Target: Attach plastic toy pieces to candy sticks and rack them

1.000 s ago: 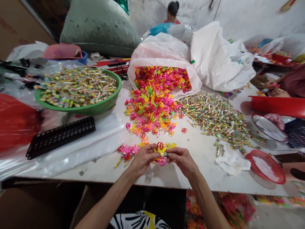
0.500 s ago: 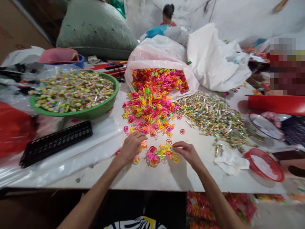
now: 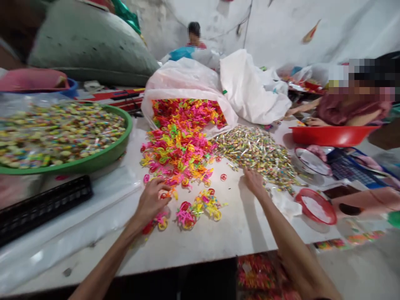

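My left hand (image 3: pixel 151 202) is curled down over loose pink and orange plastic rings (image 3: pixel 162 221) at the near end of a spill of neon rings (image 3: pixel 179 146). The spill pours from a white plastic sack (image 3: pixel 184 79). Two small clumps of rings (image 3: pixel 186 215) lie between my hands on the white table (image 3: pixel 200 246). My right hand (image 3: pixel 254 182) reaches across to the near edge of a heap of small wrapped candy tubes (image 3: pixel 256 154), its fingertips at the tubes. It shows nothing held.
A green basin (image 3: pixel 75 164) of candy tubes and a black plastic rack (image 3: pixel 40 210) lie on the left. On the right are a red basin (image 3: pixel 334 135), a red round strainer (image 3: pixel 315 206) and a seated co-worker (image 3: pixel 353 108). Another person (image 3: pixel 194 37) sits at the back.
My hands have moved apart from the rings between them. The right hand has gone up and right to the candy tubes, the left hand has gone left, and the view has turned left.
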Action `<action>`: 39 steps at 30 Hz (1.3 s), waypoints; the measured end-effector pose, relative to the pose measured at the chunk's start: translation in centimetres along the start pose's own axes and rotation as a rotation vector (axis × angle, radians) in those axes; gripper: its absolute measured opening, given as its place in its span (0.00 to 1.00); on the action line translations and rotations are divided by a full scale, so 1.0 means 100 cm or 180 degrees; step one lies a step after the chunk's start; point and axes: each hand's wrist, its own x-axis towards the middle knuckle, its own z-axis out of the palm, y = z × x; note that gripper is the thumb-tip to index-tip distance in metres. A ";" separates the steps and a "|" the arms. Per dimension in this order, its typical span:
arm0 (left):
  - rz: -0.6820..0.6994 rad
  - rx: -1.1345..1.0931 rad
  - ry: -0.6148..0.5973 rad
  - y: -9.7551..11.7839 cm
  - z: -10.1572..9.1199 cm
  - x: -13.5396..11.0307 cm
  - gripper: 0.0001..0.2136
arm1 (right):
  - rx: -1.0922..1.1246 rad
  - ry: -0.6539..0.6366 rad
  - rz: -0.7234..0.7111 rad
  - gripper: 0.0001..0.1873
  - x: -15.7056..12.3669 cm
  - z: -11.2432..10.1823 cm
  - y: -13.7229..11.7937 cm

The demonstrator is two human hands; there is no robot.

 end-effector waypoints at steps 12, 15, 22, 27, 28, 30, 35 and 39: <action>-0.2000 -0.3812 -0.0290 0.057 0.031 -0.033 0.19 | 0.5071 -0.1807 0.0448 0.11 -0.149 0.023 -0.117; -0.1963 -0.3971 -0.0346 0.065 0.032 -0.041 0.21 | 0.5205 -0.1787 0.0485 0.11 -0.155 0.032 -0.127; -0.1933 -0.4198 -0.0799 0.062 0.027 -0.052 0.17 | 0.5138 -0.2040 0.0360 0.07 -0.157 0.036 -0.117; -0.2093 -0.4281 -0.0672 0.057 0.031 -0.056 0.14 | 0.5116 -0.2013 0.0383 0.08 -0.159 0.036 -0.115; -0.2140 -0.4280 -0.0590 0.057 0.032 -0.057 0.13 | 0.5118 -0.1982 0.0400 0.08 -0.159 0.036 -0.115; -0.2216 -0.4269 -0.0449 0.059 0.033 -0.058 0.11 | 0.5127 -0.1871 0.0455 0.08 -0.159 0.035 -0.115; -0.2241 -0.4235 -0.0343 0.063 0.035 -0.057 0.12 | 0.5181 -0.1973 0.0363 0.07 -0.158 0.032 -0.111; -0.2239 -0.4252 -0.0535 0.063 0.033 -0.057 0.13 | 0.5205 -0.2189 0.0405 0.08 -0.159 0.033 -0.106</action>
